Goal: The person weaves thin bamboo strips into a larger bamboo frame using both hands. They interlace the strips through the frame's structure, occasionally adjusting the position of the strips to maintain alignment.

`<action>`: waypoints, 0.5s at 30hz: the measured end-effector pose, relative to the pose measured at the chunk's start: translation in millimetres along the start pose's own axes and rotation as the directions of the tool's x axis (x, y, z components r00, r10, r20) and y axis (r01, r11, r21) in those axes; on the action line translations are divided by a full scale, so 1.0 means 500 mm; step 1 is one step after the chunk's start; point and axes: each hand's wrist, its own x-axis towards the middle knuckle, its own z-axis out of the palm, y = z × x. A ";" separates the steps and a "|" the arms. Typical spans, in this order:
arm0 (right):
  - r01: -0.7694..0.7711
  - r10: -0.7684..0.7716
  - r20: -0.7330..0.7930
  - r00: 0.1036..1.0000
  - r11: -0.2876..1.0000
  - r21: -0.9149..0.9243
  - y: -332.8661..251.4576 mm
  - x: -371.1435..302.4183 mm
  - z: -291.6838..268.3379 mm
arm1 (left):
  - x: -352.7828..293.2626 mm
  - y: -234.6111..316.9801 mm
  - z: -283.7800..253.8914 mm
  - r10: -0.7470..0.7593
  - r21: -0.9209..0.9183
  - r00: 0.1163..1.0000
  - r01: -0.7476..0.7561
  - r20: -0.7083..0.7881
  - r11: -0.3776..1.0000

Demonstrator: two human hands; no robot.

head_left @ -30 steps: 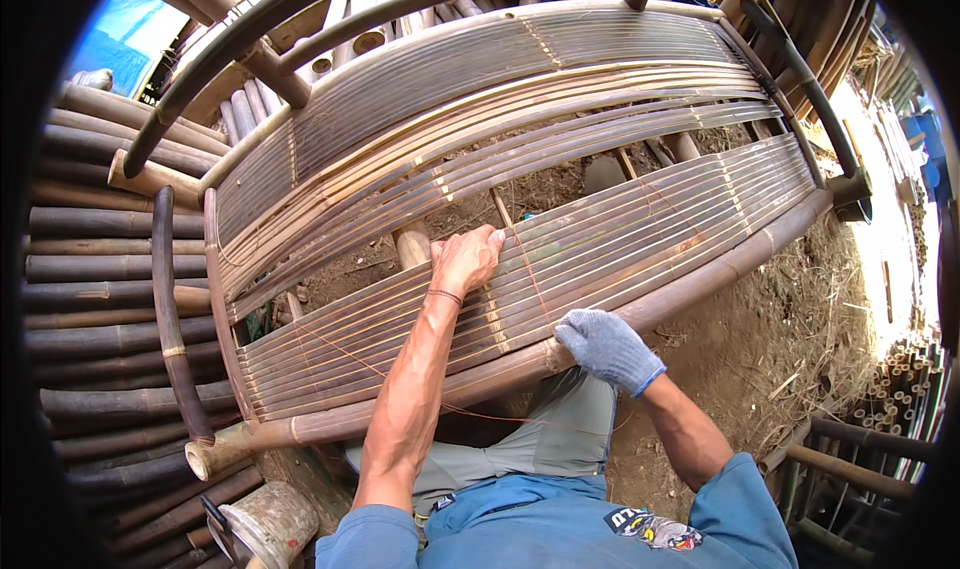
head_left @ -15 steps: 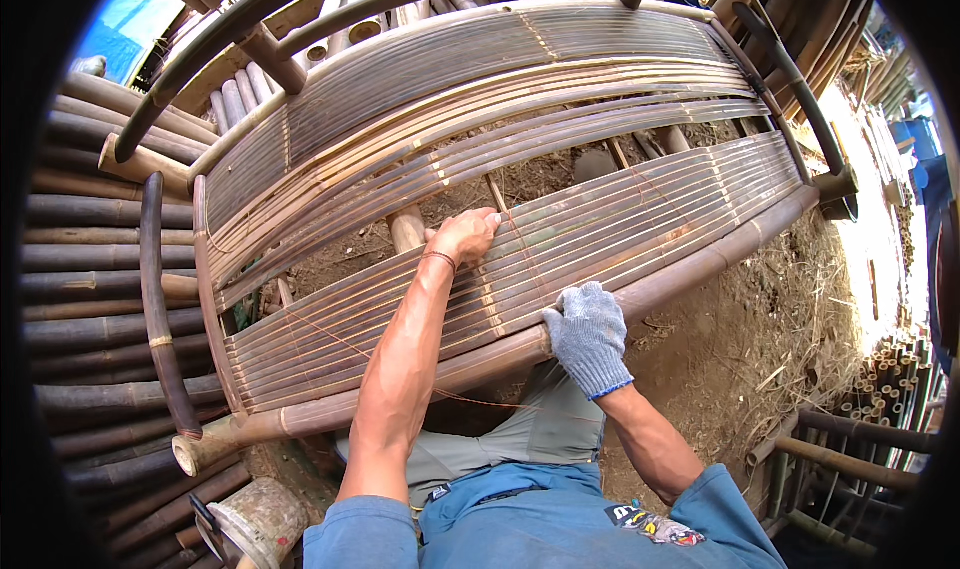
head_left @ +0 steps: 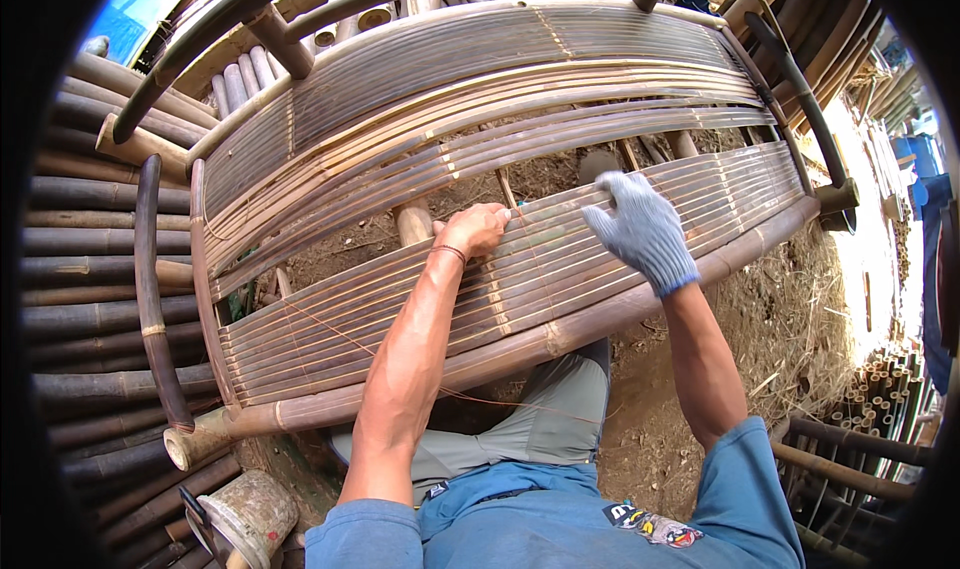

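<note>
A bamboo bench (head_left: 545, 341) with a seat of long, thin slats lies across in front of me. My left hand (head_left: 474, 231), bare with a dark band at the wrist, is closed over the far edge of the near bamboo slats (head_left: 400, 287); its fingertips are partly hidden. A thin reddish cord (head_left: 535, 259) crosses the slats just right of it. My right hand (head_left: 645, 231), in a grey knit glove, hovers over the slats farther right, thumb and fingers apart and slightly blurred. Nothing shows in it.
Behind the near slats, a gap shows soil and crosspieces, then loose, bowed strips (head_left: 400, 154). Dark bamboo poles (head_left: 110, 299) are stacked at left. A stained bucket (head_left: 255, 509) stands at lower left. Cut bamboo ends (head_left: 885, 389) and straw-strewn ground lie at right.
My right hand has risen from the bench's front rail, moving up and right over the slats, and its fingers have spread. My left hand stays at the slats' far edge.
</note>
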 end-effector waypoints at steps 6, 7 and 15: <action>0.028 0.084 0.400 0.913 0.964 -0.266 -0.068 0.152 0.104 | 0.013 -0.015 0.004 -0.011 -0.012 1.000 0.011 0.002 1.000; 0.034 0.070 0.440 0.895 0.974 -0.225 -0.061 0.159 0.108 | 0.017 -0.011 0.002 0.005 -0.024 1.000 -0.005 -0.002 1.000; 0.316 -0.304 0.375 0.876 0.948 0.032 -0.020 0.199 0.180 | 0.000 -0.001 0.002 -0.006 -0.021 1.000 0.006 -0.015 1.000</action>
